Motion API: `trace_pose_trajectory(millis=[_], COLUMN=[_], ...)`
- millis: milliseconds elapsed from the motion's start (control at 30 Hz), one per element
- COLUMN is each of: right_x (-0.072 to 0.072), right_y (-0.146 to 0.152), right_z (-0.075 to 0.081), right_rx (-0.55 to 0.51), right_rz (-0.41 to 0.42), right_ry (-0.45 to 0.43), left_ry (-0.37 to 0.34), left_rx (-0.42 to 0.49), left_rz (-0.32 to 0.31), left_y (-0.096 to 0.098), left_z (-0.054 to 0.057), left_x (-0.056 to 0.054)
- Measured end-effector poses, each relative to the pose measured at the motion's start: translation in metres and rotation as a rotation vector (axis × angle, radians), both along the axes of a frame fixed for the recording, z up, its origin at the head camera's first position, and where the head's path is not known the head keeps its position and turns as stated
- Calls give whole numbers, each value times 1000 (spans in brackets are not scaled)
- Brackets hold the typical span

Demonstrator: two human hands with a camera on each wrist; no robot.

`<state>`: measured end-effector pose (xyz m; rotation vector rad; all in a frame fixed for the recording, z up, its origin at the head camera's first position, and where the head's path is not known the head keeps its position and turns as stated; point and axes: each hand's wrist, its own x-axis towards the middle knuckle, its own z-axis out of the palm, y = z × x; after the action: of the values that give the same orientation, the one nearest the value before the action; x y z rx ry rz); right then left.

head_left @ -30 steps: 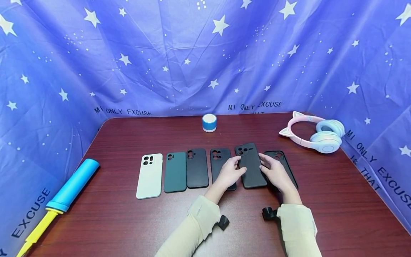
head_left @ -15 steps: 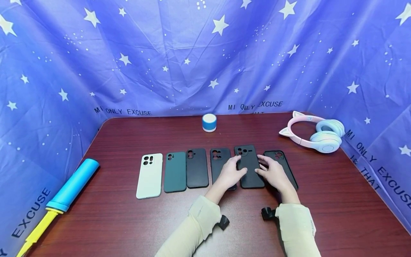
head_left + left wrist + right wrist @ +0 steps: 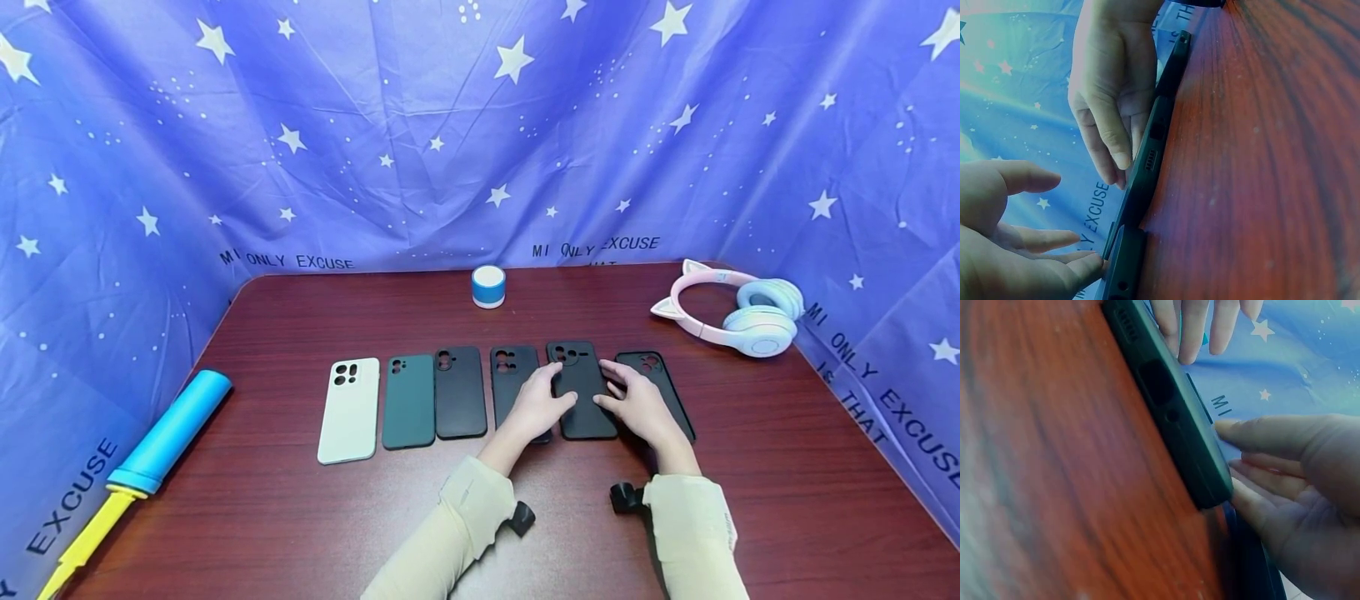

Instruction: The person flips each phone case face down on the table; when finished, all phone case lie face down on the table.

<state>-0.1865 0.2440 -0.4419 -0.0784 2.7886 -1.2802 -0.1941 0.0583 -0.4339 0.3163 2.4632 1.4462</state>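
Note:
A black phone case (image 3: 587, 400) lies flat, back side up, with camera holes at its far end. My left hand (image 3: 536, 403) is at its left edge, fingertips by the rim and thumb held apart from the fingers. On the other side, my right hand (image 3: 637, 400) has its fingertips at the right edge, as the right wrist view shows the hand (image 3: 1310, 481) beside the case (image 3: 1179, 425). Neither hand grips it. Under my left hand lies another dark case (image 3: 510, 383), partly hidden. A black case (image 3: 670, 387) with a raised rim lies partly behind my right hand.
Leftward in the row lie a dark case (image 3: 461, 396), a green case (image 3: 408, 404) and a white case (image 3: 349, 412). A blue-white cylinder (image 3: 489, 288) stands behind. Cat-ear headphones (image 3: 761, 332) lie at the back right, a blue-yellow hand pump (image 3: 172, 429) at the left.
The black case between my hands has straightened and settled flat, shifting slightly left and nearer. My right hand has moved slightly left; my left hand has barely moved.

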Motion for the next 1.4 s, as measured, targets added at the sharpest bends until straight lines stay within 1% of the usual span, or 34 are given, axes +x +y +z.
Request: trace_pose_trajectory(millis=[167, 267, 467, 533, 733, 900, 1000, 1200, 1300, 1400], right_x=[0, 2, 7, 9, 15, 19, 20, 21, 21, 21], right_y=[8, 17, 40, 47, 63, 72, 74, 76, 76, 76], right_z=[4, 8, 10, 10, 12, 13, 15, 15, 14, 12], right_rx=[-46, -84, -147, -147, -136, -117, -104, -85, -80, -79], right_rz=[4, -7, -77, -107, -200, -220, -215, -204, -201, -198], right_ry=[35, 44, 106, 123, 104, 51, 9, -75, -92, -88], left_ry=[17, 34, 52, 54, 21, 5, -27, -141, -182, -209], left_rx=[27, 39, 66, 82, 106, 114, 137, 167, 182, 189], left_rz=[1, -4, -16, -19, -21, -30, -36, -75, -103, -128], left_y=[1, 3, 8, 11, 28, 45, 54, 63, 66, 69], left_z=[1, 2, 2, 2, 5, 7, 7, 4, 4, 4], left_x=[-1, -1, 2, 3, 7, 10, 11, 12, 13, 13])
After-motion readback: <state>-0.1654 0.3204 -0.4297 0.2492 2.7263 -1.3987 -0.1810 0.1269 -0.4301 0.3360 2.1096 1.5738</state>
